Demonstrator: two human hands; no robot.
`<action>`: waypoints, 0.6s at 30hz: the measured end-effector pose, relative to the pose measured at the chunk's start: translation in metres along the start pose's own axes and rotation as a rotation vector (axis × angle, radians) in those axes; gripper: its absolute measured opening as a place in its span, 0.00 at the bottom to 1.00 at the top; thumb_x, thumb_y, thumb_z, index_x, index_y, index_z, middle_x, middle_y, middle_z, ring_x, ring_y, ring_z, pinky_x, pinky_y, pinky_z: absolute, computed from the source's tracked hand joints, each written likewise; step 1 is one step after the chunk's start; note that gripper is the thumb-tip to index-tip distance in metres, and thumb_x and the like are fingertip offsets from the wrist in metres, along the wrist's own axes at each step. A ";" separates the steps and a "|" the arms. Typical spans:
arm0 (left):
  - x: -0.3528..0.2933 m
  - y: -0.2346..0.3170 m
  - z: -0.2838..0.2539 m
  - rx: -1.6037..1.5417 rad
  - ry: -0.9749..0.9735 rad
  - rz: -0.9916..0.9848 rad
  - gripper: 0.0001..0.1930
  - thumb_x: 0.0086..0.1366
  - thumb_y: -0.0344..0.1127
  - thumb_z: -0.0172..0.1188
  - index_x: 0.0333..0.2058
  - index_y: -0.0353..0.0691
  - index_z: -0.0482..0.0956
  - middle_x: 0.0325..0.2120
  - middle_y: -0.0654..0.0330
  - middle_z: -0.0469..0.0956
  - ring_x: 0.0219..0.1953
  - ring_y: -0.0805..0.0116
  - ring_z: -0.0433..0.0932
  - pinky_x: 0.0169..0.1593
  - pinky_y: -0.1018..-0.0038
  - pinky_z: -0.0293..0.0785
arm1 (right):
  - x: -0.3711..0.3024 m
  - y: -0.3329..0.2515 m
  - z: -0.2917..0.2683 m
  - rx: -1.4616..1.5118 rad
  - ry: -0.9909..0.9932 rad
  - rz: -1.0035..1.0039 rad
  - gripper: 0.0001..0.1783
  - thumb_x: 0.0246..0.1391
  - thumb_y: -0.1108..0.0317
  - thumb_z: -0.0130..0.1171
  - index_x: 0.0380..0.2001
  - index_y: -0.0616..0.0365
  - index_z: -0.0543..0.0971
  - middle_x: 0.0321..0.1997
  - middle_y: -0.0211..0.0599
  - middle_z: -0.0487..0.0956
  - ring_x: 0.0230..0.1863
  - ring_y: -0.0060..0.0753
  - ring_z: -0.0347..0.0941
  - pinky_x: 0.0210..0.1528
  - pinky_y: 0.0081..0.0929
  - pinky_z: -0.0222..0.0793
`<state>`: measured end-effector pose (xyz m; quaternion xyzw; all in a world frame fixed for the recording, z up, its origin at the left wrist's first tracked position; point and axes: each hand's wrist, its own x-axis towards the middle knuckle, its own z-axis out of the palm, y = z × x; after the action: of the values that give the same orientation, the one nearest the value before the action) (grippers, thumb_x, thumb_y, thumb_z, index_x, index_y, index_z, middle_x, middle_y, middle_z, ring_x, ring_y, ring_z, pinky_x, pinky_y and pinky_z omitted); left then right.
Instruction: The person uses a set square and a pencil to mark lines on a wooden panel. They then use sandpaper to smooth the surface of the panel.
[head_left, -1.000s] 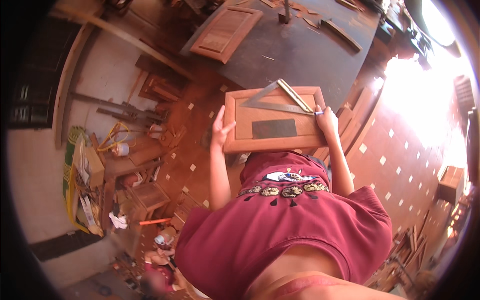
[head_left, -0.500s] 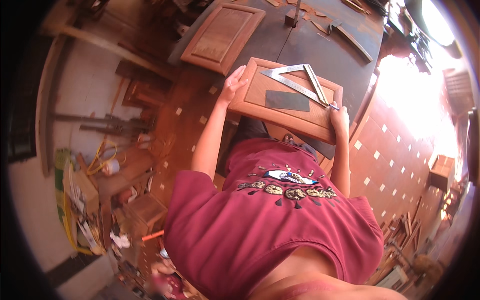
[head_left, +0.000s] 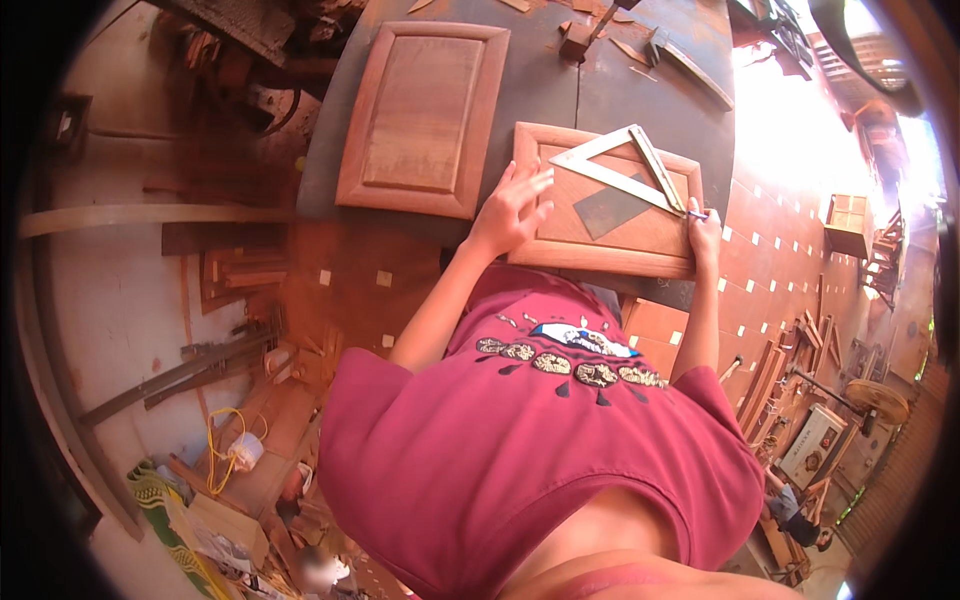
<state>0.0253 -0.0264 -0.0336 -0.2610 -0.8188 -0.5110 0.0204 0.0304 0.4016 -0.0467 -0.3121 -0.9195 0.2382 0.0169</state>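
Observation:
A small framed wooden cabinet door [head_left: 600,258] lies on the near edge of the dark worktable, in front of my body. On it rest a metal set square [head_left: 622,182] and a dark grey sheet [head_left: 604,212] like sandpaper, partly under the square. My left hand [head_left: 512,212] lies over the door's left end, fingers spread and apart. At the right end, my right hand [head_left: 705,236] is closed round a thin blue pen [head_left: 697,215], beside the door's edge and the square's corner. Some of its fingers are hidden.
A second framed door [head_left: 425,110] lies flat on the worktable [head_left: 540,85], to the left. Farther back are a clamp-like tool [head_left: 577,42], a long dark bar [head_left: 690,78] and wood scraps. Timber pieces [head_left: 765,385] stand at the right; a person [head_left: 795,512] is at lower right.
My left hand has let go of the door's left edge and spread over that end. The door has come down onto the table, and the grey sheet has turned on it. My view has shifted.

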 end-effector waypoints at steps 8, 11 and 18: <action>0.003 -0.006 -0.020 0.429 -0.402 0.375 0.22 0.58 0.53 0.68 0.48 0.53 0.84 0.64 0.61 0.71 0.69 0.57 0.63 0.71 0.40 0.49 | -0.021 -0.039 0.017 -0.088 -0.002 0.001 0.35 0.65 0.42 0.50 0.51 0.71 0.71 0.46 0.74 0.78 0.51 0.72 0.75 0.54 0.55 0.69; 0.010 -0.003 -0.020 0.441 -0.363 0.392 0.17 0.59 0.49 0.67 0.45 0.53 0.85 0.63 0.61 0.71 0.68 0.58 0.65 0.70 0.41 0.55 | -0.035 -0.058 0.001 -0.221 -0.007 -0.130 0.30 0.67 0.45 0.47 0.41 0.69 0.71 0.41 0.72 0.79 0.46 0.75 0.75 0.49 0.59 0.70; -0.022 0.025 0.018 0.443 -0.414 0.325 0.29 0.57 0.43 0.69 0.57 0.44 0.76 0.65 0.56 0.67 0.70 0.54 0.61 0.72 0.44 0.51 | -0.065 -0.061 -0.037 -0.496 0.190 -0.338 0.30 0.65 0.39 0.50 0.29 0.59 0.74 0.26 0.53 0.81 0.31 0.60 0.80 0.33 0.49 0.73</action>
<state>0.0600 -0.0114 -0.0280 -0.4755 -0.8443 -0.2469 -0.0088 0.0547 0.3379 0.0214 -0.1705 -0.9827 -0.0297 0.0656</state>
